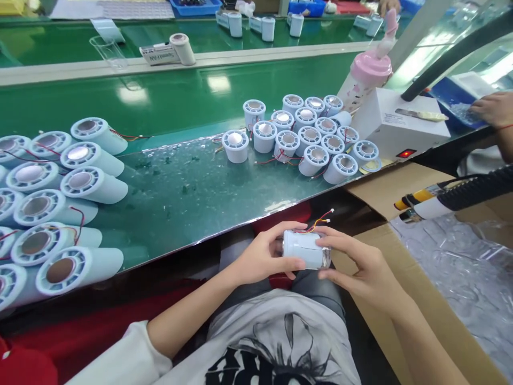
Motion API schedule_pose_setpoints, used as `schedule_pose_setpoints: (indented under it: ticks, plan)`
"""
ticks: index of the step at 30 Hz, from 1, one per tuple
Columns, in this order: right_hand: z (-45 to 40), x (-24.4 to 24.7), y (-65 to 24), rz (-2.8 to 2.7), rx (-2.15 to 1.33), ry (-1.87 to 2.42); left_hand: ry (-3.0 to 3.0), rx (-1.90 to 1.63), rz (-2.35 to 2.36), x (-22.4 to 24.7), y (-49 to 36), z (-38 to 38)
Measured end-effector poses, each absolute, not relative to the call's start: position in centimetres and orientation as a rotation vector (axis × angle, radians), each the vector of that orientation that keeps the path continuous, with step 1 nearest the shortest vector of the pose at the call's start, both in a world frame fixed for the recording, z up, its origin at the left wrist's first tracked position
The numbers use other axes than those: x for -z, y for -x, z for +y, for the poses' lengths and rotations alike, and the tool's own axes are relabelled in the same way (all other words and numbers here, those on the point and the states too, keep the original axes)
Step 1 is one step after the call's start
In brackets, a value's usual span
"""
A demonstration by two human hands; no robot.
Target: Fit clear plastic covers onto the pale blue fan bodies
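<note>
Over my lap, a light blue cylindrical housing [301, 247] lies sideways between both hands. Red and yellow wires with small white plugs [326, 215] stick up from it. My left hand [266, 254] wraps round its left end, thumb along the front. At the other end, my right hand [356, 262] grips it with the fingers above and the thumb below. A clear plastic piece [326, 259] shows at that right end, partly covered by my fingers. Close by on the bench stand several similar blue housings [316, 158] with ribbed round tops and thin wires.
More blue housings [80, 270] crowd the bench's left side. On the right are a white box with a red switch [401, 125], a pink-lidded cup [366, 75] and a carton of clear plastic parts [452, 278]. A black hose tool [441, 202] juts over the carton. Another person's hand [495, 109] is at far right.
</note>
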State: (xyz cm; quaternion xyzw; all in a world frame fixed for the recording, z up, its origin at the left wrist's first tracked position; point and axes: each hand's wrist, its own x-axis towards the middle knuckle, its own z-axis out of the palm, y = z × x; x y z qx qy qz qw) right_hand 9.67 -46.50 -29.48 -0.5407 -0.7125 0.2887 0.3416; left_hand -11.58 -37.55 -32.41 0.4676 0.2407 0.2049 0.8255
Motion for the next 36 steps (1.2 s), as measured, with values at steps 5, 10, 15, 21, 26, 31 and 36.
schedule_pose_setpoints:
  ticks: [5,10,15,21,26,31,36]
  plan:
    - [-48.3,29.3,-10.0,-1.903,-0.691,1.383,-1.107,-0.439,0.445,32.3,11.6,-38.7]
    - [-49.9,28.7,-9.9,-1.860,-0.765,1.365,-1.257,-0.523,0.435,31.1,12.2,-40.6]
    - [-51.8,28.6,-9.7,-1.820,-0.818,1.336,-1.353,-0.559,0.409,30.5,12.8,-42.4]
    - [-52.4,28.4,-10.2,-1.894,-0.626,1.326,-1.370,-0.557,0.421,29.9,12.3,-43.2]
    - [-51.7,28.2,-11.3,-1.810,-0.733,1.321,-1.454,-0.542,0.460,29.2,11.4,-42.5]
    - [-51.1,28.1,-12.2,-1.630,-0.972,1.282,-1.610,-0.575,0.404,29.3,10.4,-41.4]
    - [-50.8,28.0,-12.9,-1.492,-1.132,1.290,-1.702,-0.582,0.367,29.4,9.6,-40.9]
